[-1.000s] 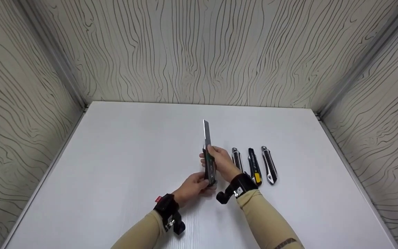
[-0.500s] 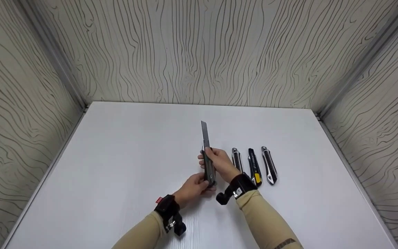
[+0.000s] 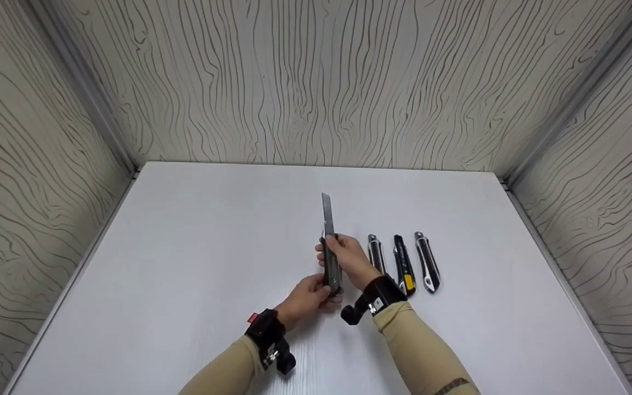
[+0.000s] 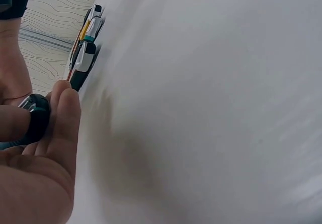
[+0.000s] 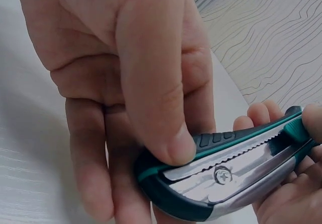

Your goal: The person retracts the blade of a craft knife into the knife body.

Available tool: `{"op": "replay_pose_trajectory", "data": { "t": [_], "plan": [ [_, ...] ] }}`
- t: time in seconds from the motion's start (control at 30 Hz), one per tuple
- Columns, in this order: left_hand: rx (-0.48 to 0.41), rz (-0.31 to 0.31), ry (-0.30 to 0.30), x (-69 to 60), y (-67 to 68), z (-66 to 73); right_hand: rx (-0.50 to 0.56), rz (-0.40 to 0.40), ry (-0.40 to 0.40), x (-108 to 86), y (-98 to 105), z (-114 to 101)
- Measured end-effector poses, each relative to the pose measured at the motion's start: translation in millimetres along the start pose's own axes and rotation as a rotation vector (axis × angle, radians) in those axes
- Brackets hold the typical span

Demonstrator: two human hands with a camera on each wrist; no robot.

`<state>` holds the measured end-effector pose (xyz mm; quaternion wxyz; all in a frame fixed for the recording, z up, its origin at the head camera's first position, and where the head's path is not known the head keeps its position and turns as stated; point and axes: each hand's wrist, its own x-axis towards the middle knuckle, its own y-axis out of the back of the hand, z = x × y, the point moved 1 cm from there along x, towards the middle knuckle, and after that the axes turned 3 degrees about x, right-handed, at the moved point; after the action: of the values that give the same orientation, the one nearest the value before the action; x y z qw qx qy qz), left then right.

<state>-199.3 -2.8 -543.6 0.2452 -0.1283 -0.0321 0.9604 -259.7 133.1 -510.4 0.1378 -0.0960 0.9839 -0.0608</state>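
Note:
A green, black and silver utility knife [image 3: 331, 269] is held above the table, its long blade [image 3: 327, 211] out and pointing away from me. My left hand [image 3: 302, 299] pinches the butt end, the thumb lying on the handle near a screw in the right wrist view. Farther up, my right hand [image 3: 351, 259] grips the handle close to the blade. In the right wrist view its thumb, partly cut off by the frame edge, rests on the green slider [image 5: 294, 131]. The left wrist view catches only the rounded butt [image 4: 39, 118] between the left thumb and fingers.
Three more utility knives lie side by side on the white table [image 3: 201, 236], right of my hands: a silver-black one [image 3: 375, 252] partly behind the right wrist, a black-and-yellow one [image 3: 402, 263] and another silver-black one [image 3: 428, 262]. Wood-patterned walls [image 3: 316, 82] enclose the table.
The held knife has rolled slightly, so its blade shows more of its flat side. Its tip has dropped a little. Both hands keep their grip, nearly in place.

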Motion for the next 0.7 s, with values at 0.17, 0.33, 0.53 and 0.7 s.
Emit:
{"op": "replay_pose_trajectory", "data": {
  "t": [0.17, 0.33, 0.53, 0.7],
  "plan": [
    [0.01, 0.006, -0.001, -0.9, -0.4, 0.3, -0.009, 0.006, -0.012, 0.2, -0.4, 0.3],
    [0.014, 0.003, -0.009, -0.5, 0.1, -0.6, -0.019, 0.006, -0.02, 0.3, -0.5, 0.2],
    [0.02, -0.004, -0.01, 0.3, 0.2, -1.1, -0.031, -0.007, -0.019, 1.7, 0.4, 1.9],
    [0.022, 0.006, -0.007, 0.1, 0.1, -0.9, -0.033, -0.009, -0.026, 1.5, 0.1, 1.9]
  ]
}}
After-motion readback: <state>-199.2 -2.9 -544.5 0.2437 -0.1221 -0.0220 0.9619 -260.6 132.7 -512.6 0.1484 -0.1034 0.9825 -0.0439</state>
